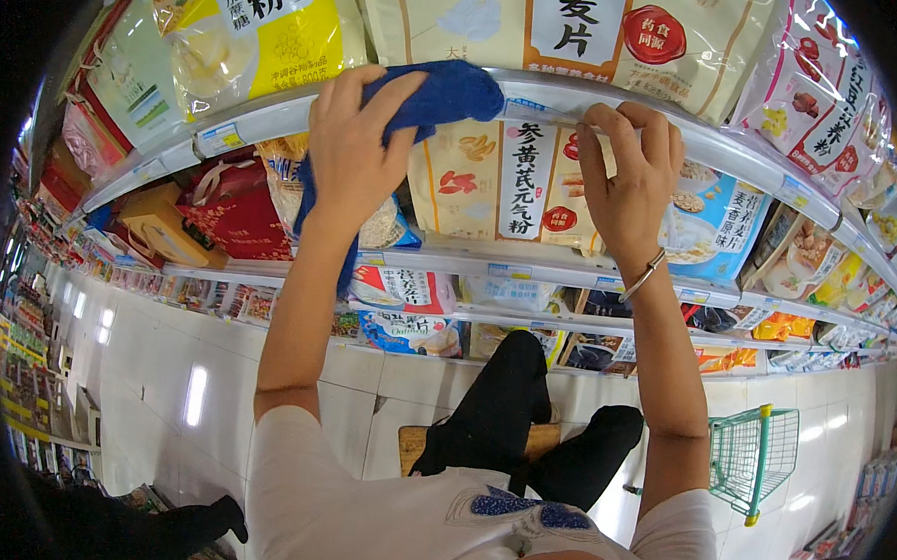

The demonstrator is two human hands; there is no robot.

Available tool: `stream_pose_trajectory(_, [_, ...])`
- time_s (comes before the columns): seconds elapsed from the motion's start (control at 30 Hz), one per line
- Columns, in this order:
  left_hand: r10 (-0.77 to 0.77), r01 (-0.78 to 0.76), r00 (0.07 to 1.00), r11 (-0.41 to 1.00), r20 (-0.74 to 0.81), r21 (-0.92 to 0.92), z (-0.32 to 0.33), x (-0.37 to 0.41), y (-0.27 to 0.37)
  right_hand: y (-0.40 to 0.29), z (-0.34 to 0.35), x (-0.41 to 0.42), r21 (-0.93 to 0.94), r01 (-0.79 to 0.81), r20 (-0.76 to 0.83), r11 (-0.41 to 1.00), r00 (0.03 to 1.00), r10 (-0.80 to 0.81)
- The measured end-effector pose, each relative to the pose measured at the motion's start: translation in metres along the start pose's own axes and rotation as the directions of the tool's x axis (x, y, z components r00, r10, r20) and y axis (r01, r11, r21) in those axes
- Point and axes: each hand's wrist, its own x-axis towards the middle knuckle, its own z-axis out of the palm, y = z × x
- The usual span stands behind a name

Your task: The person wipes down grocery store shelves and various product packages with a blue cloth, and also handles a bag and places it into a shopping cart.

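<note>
My left hand (360,145) grips a dark blue cloth (449,92) and presses it against the front edge of a white metal shelf (268,118). Part of the cloth hangs down behind my left wrist. Further along the same edge, the thumb and fingers of my right hand (629,175) pinch the price-label strip (553,113), beside a blue and white price label (523,107). A bracelet circles my right wrist. Large cream cereal bags (467,25) stand above the edge. Below it, a cream powder bag (460,183) sits between my forearms.
A yellow bag (301,41) leans at the upper left; red gift boxes (234,207) stand lower. Lower shelves hold more packets. My black-trousered knees are near a wooden stool (415,444). A green shopping cart (756,458) stands right; a dark-clothed person's leg (205,521) shows lower left.
</note>
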Motion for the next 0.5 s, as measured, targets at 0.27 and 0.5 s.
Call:
stream_pose_trajectory(0.27, [0.163, -0.143, 0.984, 0.964, 0.072, -0.226, 0.041, 0.045, 0.073, 0.008, 0.001, -0.004, 0.027, -0.005, -0.019, 1.000, 1.000, 0.006])
stream_pose_trajectory(0.5, [0.067, -0.061, 0.997, 0.993, 0.051, -0.097, 0.018, 0.029, 0.022, 0.005, -0.002, -0.004, 0.025, 0.037, 0.012, 0.999, 0.999, -0.037])
